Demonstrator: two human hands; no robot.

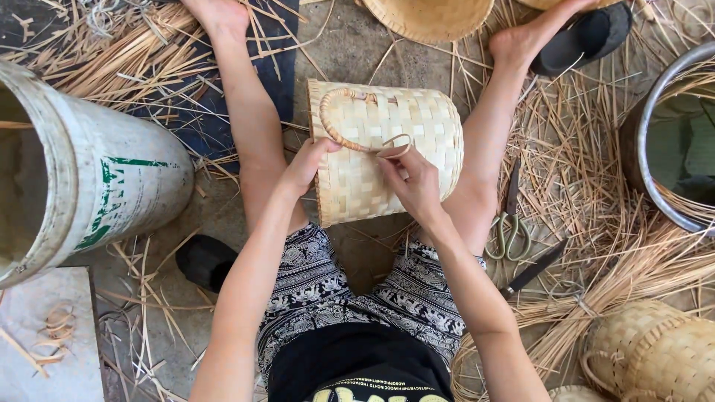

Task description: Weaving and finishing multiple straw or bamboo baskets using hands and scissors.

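Boxy woven bamboo basket (387,152) lying on its side between the knees. Left hand (305,165) grips its rim, right hand (413,182) pinches a flat cane strip (395,145) looped at the curved handle (339,130). Straw-coloured splints (596,193) litter the floor.

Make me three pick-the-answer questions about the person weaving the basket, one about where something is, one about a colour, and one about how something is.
1. Where do the scissors lie?
A. on the straw beside the person's right leg
B. inside the woven basket
C. on top of the white bucket

2. What colour marking is on the white bucket?
A. red
B. green
C. purple

3. How is the woven basket placed?
A. hanging from a hook
B. standing upright
C. on its side between the legs

Answers:
1 A, the scissors rest on straw right of that leg.
2 B, the print is green.
3 C, the left hand and right hand hold the cane strip at its side.
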